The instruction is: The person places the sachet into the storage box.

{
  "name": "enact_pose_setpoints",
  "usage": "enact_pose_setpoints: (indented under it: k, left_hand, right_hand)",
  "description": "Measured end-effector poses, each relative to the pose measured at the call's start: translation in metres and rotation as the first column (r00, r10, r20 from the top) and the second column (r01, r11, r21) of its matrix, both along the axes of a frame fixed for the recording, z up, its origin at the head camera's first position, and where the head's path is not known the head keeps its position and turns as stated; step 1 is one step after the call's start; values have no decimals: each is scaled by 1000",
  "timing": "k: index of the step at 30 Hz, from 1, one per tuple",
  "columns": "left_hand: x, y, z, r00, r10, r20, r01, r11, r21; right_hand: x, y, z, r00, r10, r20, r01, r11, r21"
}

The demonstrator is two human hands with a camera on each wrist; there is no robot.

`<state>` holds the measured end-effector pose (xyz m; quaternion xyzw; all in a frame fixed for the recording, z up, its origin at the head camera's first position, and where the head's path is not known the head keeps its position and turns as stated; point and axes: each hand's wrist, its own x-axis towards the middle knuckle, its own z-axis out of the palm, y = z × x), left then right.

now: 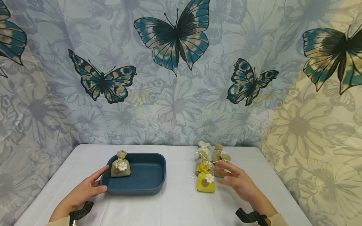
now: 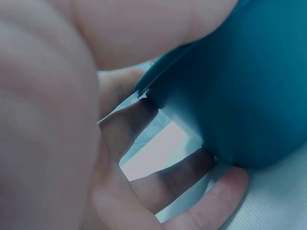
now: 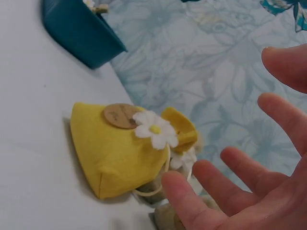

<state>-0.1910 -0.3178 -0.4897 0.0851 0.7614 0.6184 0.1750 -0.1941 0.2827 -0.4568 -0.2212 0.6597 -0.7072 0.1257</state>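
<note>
Head view: see the yellow bag (image 1: 205,187) on the white table (image 1: 181,204), just left of the right hand (image 1: 237,180), with its tied top (image 1: 203,167) toward the back. Spread loosely there, with nothing held. Far off with the left hand (image 1: 84,192), touching the blue box (image 1: 135,190).

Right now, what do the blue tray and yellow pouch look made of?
Blue tray: probably plastic, though glazed ceramic is possible; smooth, softly glossy, with faint reflections and rounded corners.
Yellow pouch: likely fabric, perhaps felt or cotton; matte, with a creased corner and ruffled top. Weave unclear.
</note>
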Motion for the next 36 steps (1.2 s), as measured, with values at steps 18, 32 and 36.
enact_pose_setpoints:
  k: [18,32,36]
  left_hand:
    - [1,0,1,1000,-18,0,18,1000,18]
    - [1,1,3,1000,-19,-19,20,1000,14]
    - [1,0,2,999,-20,-25,21,1000,14]
  right_hand:
    - [1,-2,-29,994,-66,91,63,997,42]
    - [-6,-10,-41,997,-61,55,53,989,138]
    - [-10,-10,-43,998,-56,28,50,981,185]
